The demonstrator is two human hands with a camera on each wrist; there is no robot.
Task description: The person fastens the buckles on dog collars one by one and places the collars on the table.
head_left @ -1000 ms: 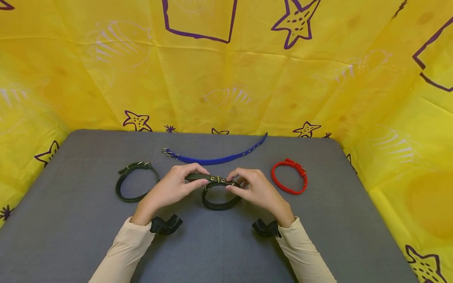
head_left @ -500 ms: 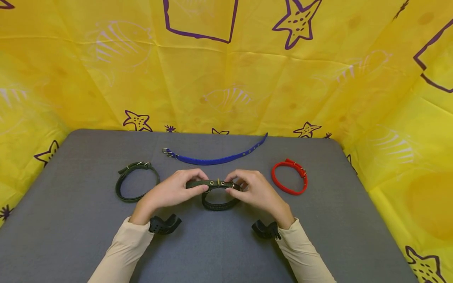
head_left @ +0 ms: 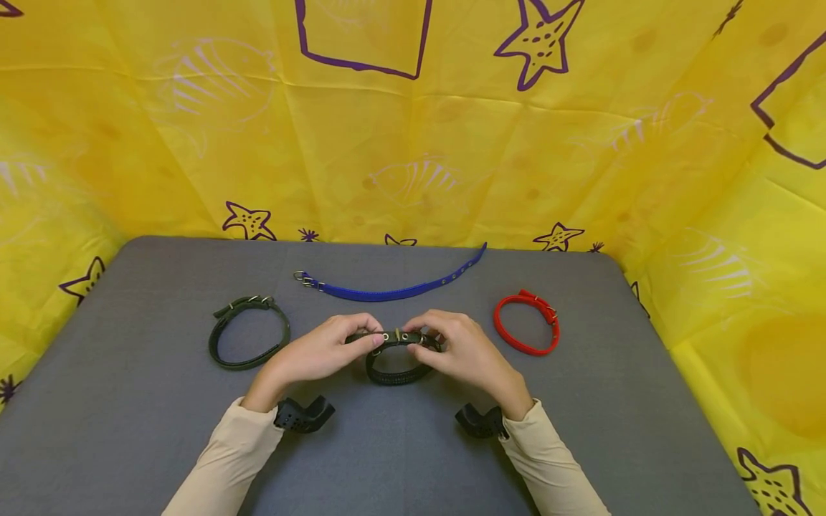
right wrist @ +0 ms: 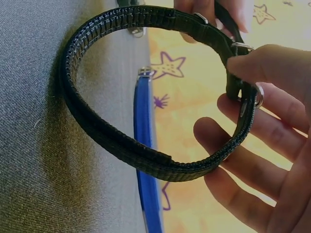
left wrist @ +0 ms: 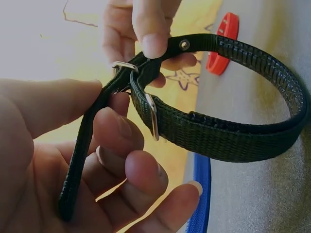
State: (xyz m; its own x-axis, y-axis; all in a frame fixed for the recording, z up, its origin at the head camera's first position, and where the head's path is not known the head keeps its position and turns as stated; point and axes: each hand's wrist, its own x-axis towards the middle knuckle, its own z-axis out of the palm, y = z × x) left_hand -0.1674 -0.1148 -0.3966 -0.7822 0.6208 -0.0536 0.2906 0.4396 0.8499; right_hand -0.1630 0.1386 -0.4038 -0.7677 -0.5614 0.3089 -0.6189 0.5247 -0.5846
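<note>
Both hands hold a dark green collar (head_left: 395, 378), looped round and fastened through its buckle (left wrist: 125, 65), in the middle of the head view. My left hand (head_left: 319, 350) pinches the strap's free end (left wrist: 80, 165) between thumb and forefinger, while its other fingers curl loosely beneath. On the far side of the buckle, my right hand (head_left: 459, 342) grips the collar, thumb on the band near the metal. A metal slider (left wrist: 152, 117) and an eyelet (left wrist: 184, 45) show on the band. The padded lower part of the loop hangs close over the grey table (head_left: 400, 459).
Another dark green collar (head_left: 248, 362), buckled into a loop, lies left of my left hand. A blue collar (head_left: 387, 295) stretches out unbuckled behind both hands. To the right lies a looped red collar (head_left: 527, 348). Yellow printed cloth (head_left: 413, 129) rises behind the table.
The strap end in my left hand has come down and now lies flatter along the band. My left hand has shifted slightly down and right; the right hand has barely moved.
</note>
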